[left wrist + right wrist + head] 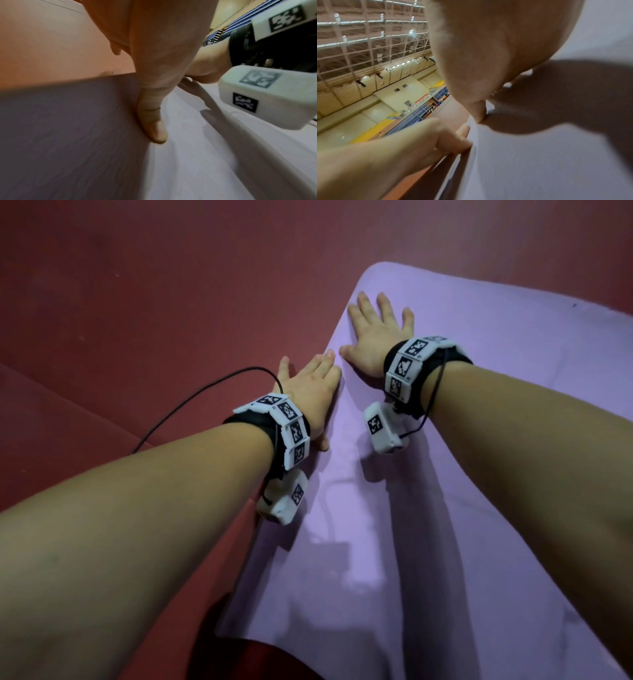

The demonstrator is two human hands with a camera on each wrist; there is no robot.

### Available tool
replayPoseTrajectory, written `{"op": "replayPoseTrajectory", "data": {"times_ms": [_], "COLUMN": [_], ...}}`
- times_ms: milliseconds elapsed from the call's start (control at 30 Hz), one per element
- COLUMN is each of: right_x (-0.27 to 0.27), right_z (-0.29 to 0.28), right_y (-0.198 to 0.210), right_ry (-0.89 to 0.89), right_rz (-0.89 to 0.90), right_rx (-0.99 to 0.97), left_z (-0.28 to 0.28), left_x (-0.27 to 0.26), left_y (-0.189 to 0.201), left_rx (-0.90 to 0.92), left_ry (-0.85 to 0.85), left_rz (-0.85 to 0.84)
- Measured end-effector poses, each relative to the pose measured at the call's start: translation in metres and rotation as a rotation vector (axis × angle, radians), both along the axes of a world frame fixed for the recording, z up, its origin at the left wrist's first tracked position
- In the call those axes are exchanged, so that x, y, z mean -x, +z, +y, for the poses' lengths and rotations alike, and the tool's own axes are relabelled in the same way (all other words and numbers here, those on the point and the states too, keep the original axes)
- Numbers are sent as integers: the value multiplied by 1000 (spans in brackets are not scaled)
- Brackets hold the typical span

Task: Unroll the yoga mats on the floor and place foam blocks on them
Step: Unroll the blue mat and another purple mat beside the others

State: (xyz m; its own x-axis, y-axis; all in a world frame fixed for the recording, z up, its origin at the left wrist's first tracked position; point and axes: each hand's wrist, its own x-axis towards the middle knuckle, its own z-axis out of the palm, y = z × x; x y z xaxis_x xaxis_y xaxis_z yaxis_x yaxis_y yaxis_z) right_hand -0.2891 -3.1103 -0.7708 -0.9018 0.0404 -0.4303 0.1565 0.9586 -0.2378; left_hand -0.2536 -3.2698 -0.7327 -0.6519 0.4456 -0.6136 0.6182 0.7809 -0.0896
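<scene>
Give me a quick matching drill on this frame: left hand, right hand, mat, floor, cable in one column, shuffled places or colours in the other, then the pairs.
Things:
1. left hand
2. right hand
3. mat
4. floor
5. cable

Places or colours:
A. dark red
B. flat on the mat, fingers spread
C. at the mat's left edge, thumb on top
D. lilac, lying flat
E. black, looping over the floor from the left wrist

Pairs: 1-C, 2-B, 3-D, 4-A, 5-E

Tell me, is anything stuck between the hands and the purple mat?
Nothing visible. The right hand lies flat on the purple mat, and the left hand rests at its edge, thumb on it.
</scene>
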Motion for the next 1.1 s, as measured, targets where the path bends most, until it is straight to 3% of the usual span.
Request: {"op": "replayPoseTrajectory", "data": {"times_ms": [167, 333, 533, 633, 800, 933, 1100], "right_x": [-29, -86, -125, -137, -155, -173, -185], "right_z": [-5, -29, -48, -58, -98, -133, -163], "right_y": [10, 4, 27, 40, 46, 38, 36], "right_ry": [149, 168, 170, 195, 251, 353, 508], "right_rz": [-61, -98, -229, -258, -267, -222, -164], "right_rx": [-80, -87, -91, -139, -181, -171, -125], "left_z": [11, -4, -30, -47, -94, -115, -126], "left_x": [-10, -27, -99, -125, -154, -175, -193], "left_y": [8, 6, 18, 29, 27, 19, 2], "left_rx": [-1, 5, 52, 111, 49, 47, 17], "left_ry": [57, 88, -12, -6, 289, 473, 706], "left_rz": [31, 84, 287, 257, 106, 149, -18]}}
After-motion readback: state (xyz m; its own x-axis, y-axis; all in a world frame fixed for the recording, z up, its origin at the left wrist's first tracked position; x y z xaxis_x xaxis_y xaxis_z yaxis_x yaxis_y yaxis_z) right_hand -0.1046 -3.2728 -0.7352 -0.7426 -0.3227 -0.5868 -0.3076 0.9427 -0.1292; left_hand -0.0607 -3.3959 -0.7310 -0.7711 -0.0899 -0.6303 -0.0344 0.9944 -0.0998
